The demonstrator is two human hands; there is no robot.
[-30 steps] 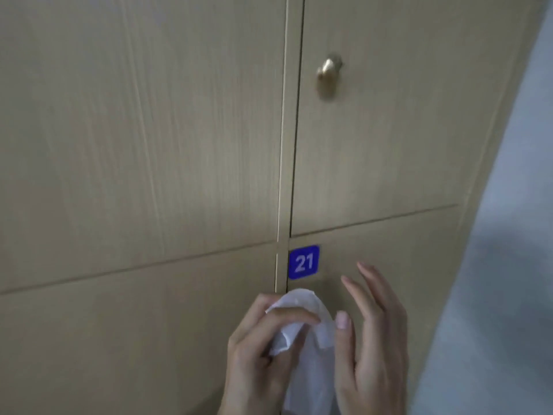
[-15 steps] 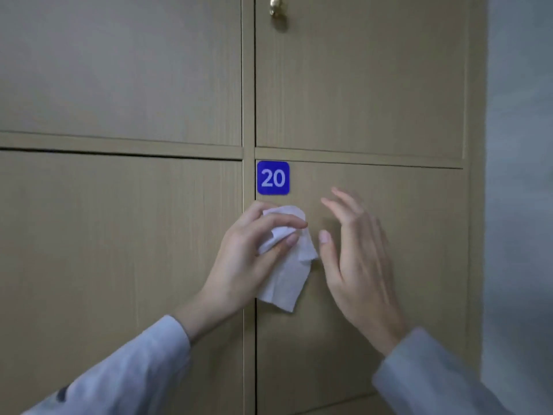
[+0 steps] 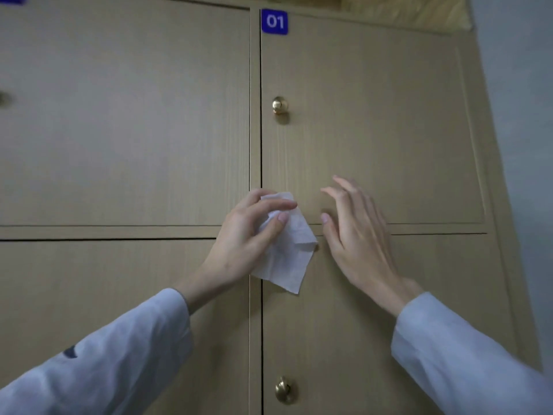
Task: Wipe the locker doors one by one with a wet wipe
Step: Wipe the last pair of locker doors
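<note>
Wet wipe point(image 3: 287, 250): white, crumpled and partly folded, pinched near its top edge, lower corner hanging free. Located in front of the seam between the door numbered 01 point(image 3: 371, 130) and the door below it point(image 3: 374, 324), just right of the vertical divider point(image 3: 255, 145). Cannot tell whether pressed to the wood or held slightly off it.

Left hand point(image 3: 245, 241): closed on the wipe, thumb and forefinger gripping the upper fold, remaining fingers curled behind. Pale blue sleeve point(image 3: 119, 363) reaching up from lower left.

Right hand point(image 3: 356, 235): empty, fingers spread wide and slightly curled, just beside the wipe but not touching it. Contact with the door surface not determinable.

Surroundings: blue number plate point(image 3: 274, 21) at the top left corner of door 01; brass knob point(image 3: 279, 105) below it, near the hinge-side edge; second brass knob point(image 3: 285, 390) on the lower door. Neighbouring doors to the left, unnumbered in view (a sliver of blue plate at the far top left corner only). Grey wall point(image 3: 520, 115) to the right.

Step in hand, as judged: wipe being readied or re-gripped between the hands, wiping stroke on door 01 not evidently begun. No damp streaks discernible on any panel.

Next move calls for: flattening the wipe under the palm, pressing it to door 01, and covering the full panel in overlapping passes, working round the knob and plate rather than snagging on them.
</note>
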